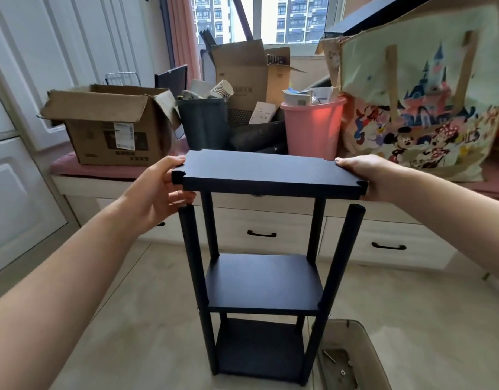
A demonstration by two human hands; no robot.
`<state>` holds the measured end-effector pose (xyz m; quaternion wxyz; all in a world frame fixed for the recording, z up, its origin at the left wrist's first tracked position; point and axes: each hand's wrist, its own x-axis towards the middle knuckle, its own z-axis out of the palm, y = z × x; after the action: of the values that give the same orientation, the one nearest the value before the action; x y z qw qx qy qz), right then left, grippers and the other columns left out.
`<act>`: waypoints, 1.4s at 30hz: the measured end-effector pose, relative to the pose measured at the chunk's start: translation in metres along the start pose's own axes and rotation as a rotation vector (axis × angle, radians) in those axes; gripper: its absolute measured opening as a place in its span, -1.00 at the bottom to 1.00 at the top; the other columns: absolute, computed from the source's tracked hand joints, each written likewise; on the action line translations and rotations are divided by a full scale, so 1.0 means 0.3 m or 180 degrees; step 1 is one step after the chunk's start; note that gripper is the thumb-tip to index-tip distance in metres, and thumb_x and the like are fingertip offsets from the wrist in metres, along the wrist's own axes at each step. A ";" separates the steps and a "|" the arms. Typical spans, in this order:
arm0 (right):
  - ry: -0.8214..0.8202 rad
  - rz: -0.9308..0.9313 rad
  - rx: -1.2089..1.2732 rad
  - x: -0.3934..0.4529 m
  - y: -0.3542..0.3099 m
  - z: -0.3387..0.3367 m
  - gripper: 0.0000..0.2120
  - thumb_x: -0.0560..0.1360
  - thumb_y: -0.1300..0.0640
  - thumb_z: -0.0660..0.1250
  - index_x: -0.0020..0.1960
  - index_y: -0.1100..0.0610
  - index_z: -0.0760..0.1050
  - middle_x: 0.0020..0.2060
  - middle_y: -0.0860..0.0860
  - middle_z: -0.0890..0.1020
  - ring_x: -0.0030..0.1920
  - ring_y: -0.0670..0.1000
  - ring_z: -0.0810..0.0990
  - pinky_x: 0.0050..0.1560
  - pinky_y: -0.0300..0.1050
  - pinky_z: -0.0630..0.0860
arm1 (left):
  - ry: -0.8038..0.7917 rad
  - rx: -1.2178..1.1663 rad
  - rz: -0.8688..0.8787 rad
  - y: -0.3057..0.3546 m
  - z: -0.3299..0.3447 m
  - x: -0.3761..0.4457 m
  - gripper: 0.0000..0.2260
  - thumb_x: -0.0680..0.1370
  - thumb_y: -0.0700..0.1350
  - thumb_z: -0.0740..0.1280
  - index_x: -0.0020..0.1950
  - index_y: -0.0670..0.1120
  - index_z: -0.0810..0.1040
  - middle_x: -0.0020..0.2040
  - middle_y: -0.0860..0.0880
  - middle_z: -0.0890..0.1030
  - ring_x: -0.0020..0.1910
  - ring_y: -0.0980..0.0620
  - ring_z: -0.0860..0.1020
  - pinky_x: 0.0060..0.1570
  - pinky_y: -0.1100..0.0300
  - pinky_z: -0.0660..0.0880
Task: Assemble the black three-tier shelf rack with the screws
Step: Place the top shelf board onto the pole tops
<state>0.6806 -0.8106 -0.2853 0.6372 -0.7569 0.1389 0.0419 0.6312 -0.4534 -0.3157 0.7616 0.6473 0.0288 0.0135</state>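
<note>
I hold the top shelf board (270,171) above the rack (263,282) on the floor: left hand (155,192) grips its left end, right hand (366,175) its right end. Near posts stand clear beneath the board. Screws (339,364) lie in a tray (363,339) right of the rack's base.

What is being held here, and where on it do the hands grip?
The top shelf board, by its two short ends: left hand at the left end, right hand at the right.
</note>
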 end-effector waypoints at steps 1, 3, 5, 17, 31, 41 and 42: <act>-0.0024 0.0011 0.0027 0.006 0.005 0.001 -0.86 0.60 0.08 0.34 -0.05 0.16 0.53 -0.27 0.01 0.60 -0.54 -0.10 0.59 -0.57 -0.26 0.49 | -0.0033 0.0034 0.0019 -0.006 -0.004 0.004 -0.75 0.56 0.13 0.34 0.12 0.00 0.58 -0.25 0.03 0.67 -0.29 0.03 0.65 -0.06 0.11 0.54; -0.0064 0.0038 0.0066 0.015 0.012 0.006 -0.86 0.60 0.09 0.33 -0.05 0.16 0.52 -0.27 0.02 0.60 -0.57 -0.11 0.58 -0.57 -0.25 0.49 | -0.0107 0.0078 -0.0004 -0.018 -0.010 0.009 -0.74 0.58 0.12 0.32 0.15 -0.01 0.56 -0.24 0.02 0.68 -0.25 0.01 0.67 -0.06 0.10 0.54; -0.0061 0.0066 0.0043 0.023 0.021 0.011 -0.86 0.60 0.09 0.33 -0.05 0.16 0.52 -0.27 0.02 0.60 -0.58 -0.11 0.58 -0.57 -0.26 0.48 | -0.0097 0.0058 -0.0064 -0.028 -0.014 0.011 -0.73 0.59 0.10 0.31 0.18 -0.04 0.55 -0.24 0.00 0.68 -0.25 0.00 0.67 -0.12 0.11 0.59; -0.0052 0.0068 -0.0119 0.054 0.047 0.030 -0.79 0.62 0.09 0.30 -0.17 0.09 0.55 -0.46 -0.03 0.63 -0.61 -0.14 0.55 -0.61 -0.32 0.43 | -0.0061 0.0106 -0.0236 -0.060 -0.017 0.005 -0.77 0.61 0.04 0.30 0.10 -0.10 0.55 -0.30 -0.01 0.65 -0.32 0.02 0.64 -0.31 0.19 0.61; 0.0104 -0.0101 -0.0598 0.099 0.054 0.026 -0.78 0.61 0.01 0.31 0.09 0.18 0.48 -0.18 0.05 0.56 -0.32 0.00 0.53 -0.50 -0.20 0.48 | 0.0135 0.0252 -0.0582 -0.065 0.011 0.040 -0.76 0.59 0.03 0.30 0.03 -0.14 0.57 -0.37 -0.01 0.59 -0.41 0.07 0.52 -0.42 0.26 0.53; 0.0233 -0.0083 -0.1058 0.111 0.064 0.035 -0.80 0.59 -0.02 0.27 0.05 0.11 0.42 -0.19 0.07 0.44 -0.33 0.03 0.40 -0.61 -0.20 0.40 | 0.0159 0.0332 -0.0842 -0.049 0.011 0.071 -0.69 0.54 0.09 0.36 0.08 -0.13 0.50 -0.40 -0.03 0.62 -0.46 0.06 0.59 -0.42 0.22 0.56; 0.0205 -0.0117 -0.0994 0.115 0.063 0.033 -0.80 0.59 0.00 0.27 0.09 0.12 0.43 -0.15 0.08 0.46 -0.32 0.03 0.42 -0.54 -0.18 0.42 | 0.0176 0.0305 -0.0874 -0.042 0.014 0.077 -0.69 0.54 0.09 0.38 0.08 -0.12 0.50 -0.39 -0.04 0.63 -0.45 0.05 0.62 -0.43 0.21 0.57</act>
<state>0.7098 -0.8092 -0.3135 0.5077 -0.8501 0.1372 0.0270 0.6543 -0.4581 -0.3281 0.7234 0.6723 0.1386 -0.0743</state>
